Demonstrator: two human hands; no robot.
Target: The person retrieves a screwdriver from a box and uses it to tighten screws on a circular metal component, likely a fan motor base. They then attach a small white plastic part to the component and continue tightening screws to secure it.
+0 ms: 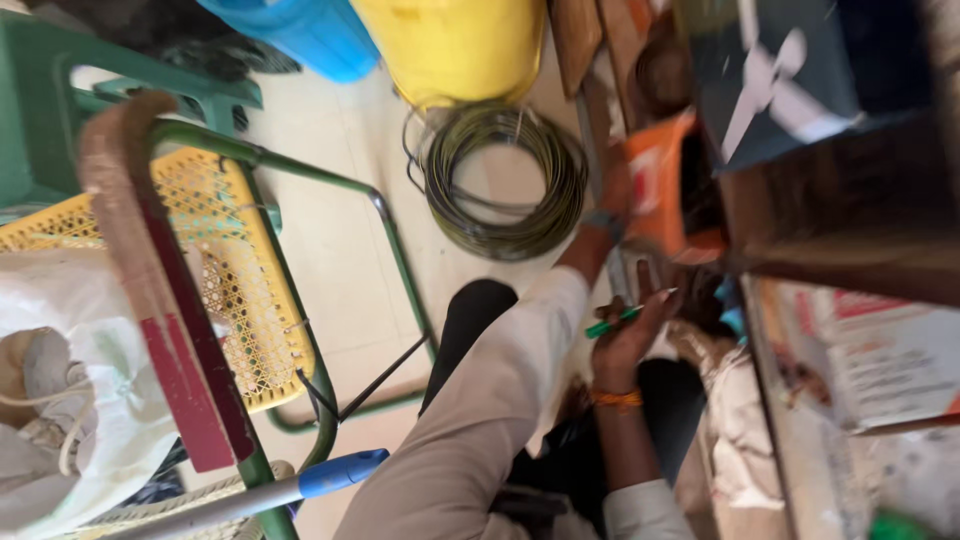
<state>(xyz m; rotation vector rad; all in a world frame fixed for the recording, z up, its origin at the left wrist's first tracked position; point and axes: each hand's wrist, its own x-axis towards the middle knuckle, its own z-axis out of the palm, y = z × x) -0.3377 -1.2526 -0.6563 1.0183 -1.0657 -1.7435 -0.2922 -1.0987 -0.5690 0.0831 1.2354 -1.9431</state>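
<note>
My right hand (628, 338), with an orange band at the wrist, is closed around a slim green pen-like tool (614, 322) that points left. It hovers over a dark, cluttered spot beside a wooden bench. My left arm in a beige sleeve stretches up to my left hand (611, 196), which has a dark wristband and reaches beside an orange box (658, 180). Motion blur hides its fingers, so its grip is unclear.
A coil of green wire (505, 180) lies on the floor below a yellow bucket (450, 45) and a blue container (300, 35). A green-framed chair with a yellow woven seat (235, 270), a white sack (80, 400) and a wooden-handled tool (150, 270) stand left. The wooden bench (850, 225) holds papers (890, 360).
</note>
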